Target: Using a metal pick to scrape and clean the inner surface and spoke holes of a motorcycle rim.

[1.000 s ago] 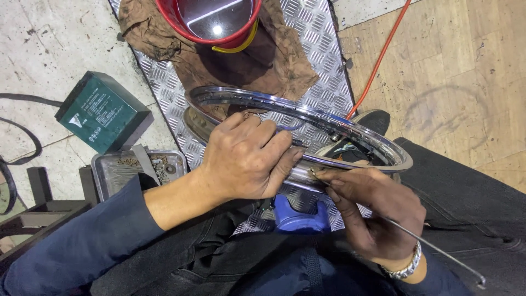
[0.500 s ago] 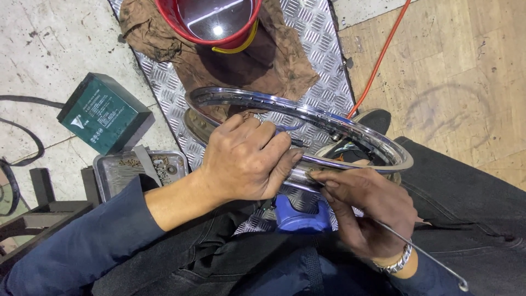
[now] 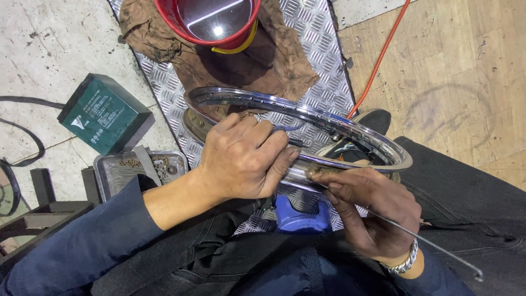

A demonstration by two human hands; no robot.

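Head view: the person sits with a shiny chromed metal wheel rim [image 3: 307, 118] propped across the lap, its far edge over a strip of silver chequer-plate metal [image 3: 318, 49] on the floor. The left hand [image 3: 244, 159] lies over the near side of the rim, fingers curled closed around it and holding it steady. The right hand [image 3: 372, 211], with a metal-link bracelet at the wrist, has its fingers pinched shut on a thin grey wire spoke [image 3: 433, 246], thumb and forefinger pressed up against the rim's inner edge.

Compared with a second ago, the spoke has slid: its hooked free end now trails lower and further right, close to the picture's bottom corner, while the left hand has hardly shifted. To my eye the spoke is being worked through the rim rather than merely held.

Beyond the rim sit a red round bucket [image 3: 211, 22] on a brown rag [image 3: 230, 66], a dark green box-shaped battery [image 3: 104, 112], a grey metal tray of small parts [image 3: 137, 167] and an orange cable [image 3: 378, 60].
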